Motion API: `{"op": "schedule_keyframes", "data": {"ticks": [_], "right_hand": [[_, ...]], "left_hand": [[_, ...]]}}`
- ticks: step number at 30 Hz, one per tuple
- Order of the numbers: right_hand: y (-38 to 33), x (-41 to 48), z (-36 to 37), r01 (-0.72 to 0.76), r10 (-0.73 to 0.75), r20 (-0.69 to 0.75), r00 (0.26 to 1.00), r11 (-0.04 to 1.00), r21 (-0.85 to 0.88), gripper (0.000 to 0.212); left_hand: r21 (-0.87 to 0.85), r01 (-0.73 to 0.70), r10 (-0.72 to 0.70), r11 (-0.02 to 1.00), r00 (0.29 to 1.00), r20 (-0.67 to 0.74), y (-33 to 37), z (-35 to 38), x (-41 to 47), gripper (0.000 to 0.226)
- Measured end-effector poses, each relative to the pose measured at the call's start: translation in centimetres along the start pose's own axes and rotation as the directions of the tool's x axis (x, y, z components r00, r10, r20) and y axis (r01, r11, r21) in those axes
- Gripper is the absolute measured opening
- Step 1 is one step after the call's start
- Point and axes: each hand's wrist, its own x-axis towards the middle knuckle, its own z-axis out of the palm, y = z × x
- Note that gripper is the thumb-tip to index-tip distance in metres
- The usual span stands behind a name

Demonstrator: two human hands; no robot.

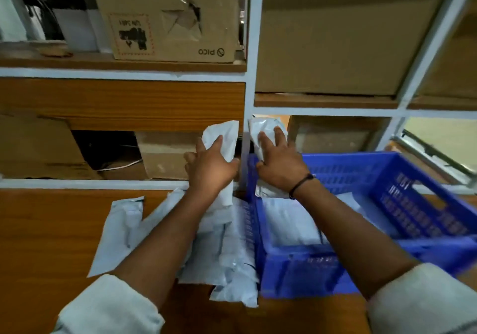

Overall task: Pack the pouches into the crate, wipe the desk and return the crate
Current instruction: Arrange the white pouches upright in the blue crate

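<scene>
Sitting on the wooden tabletop (46,230), the blue crate (361,264) is serving as the landmark: a few pale pouches are already lying inside it, and a loose heap of pouches (227,251) is lying just beside its left wall. The left hand (210,169) is closing around one upright pouch (223,148) just left of the crate's far corner, while the right hand (280,164) is pressing spread fingers on another pouch (263,129) standing over the crate's far-left rim; whether that hand is truly gripping it I cannot tell. These pouches are looking light, soft and crinkly, probably slippery, so taking them mid-body seems wisest. Beyond the crate, white-framed shelving (249,75) is carrying cardboard boxes (167,19).
</scene>
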Motion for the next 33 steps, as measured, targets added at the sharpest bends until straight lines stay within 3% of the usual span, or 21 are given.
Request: {"op": "schedule_keyframes", "data": {"ticks": [10, 16, 20, 30, 33], "right_hand": [[16.9, -3.4, -3.6, -0.096, 0.099, 0.084, 0.992, 0.995, -0.035, 0.082], [25.4, -5.6, -4.0, -0.087, 0.107, 0.238, 0.965, 0.992, -0.094, 0.072], [29.6, -6.0, -3.5, -0.091, 0.152, 0.401, 0.903, 0.982, -0.168, 0.070], [34.4, -3.9, -1.0, -0.019, 0.176, 0.568, 0.804, 0.962, -0.272, 0.062], [35.1, -3.5, 0.2, 0.080, 0.191, 0.658, 0.729, 0.930, -0.358, 0.075]], "left_hand": [[0.026, -0.023, 0.019, 0.999, 0.988, 0.156, 12.7, 8.0, -2.9, 0.081], [0.157, 0.034, -0.086, 0.987, 0.937, 0.337, 16.7, 13.7, -4.7, 0.080], [0.278, 0.022, -0.154, 0.960, 0.873, 0.463, 19.0, 17.5, -5.3, 0.081], [0.417, 0.023, -0.235, 0.908, 0.854, 0.464, 21.8, 22.2, -6.1, 0.072], [0.442, 0.015, -0.253, 0.897, 0.837, 0.485, 21.1, 23.5, -6.3, 0.071]]}}
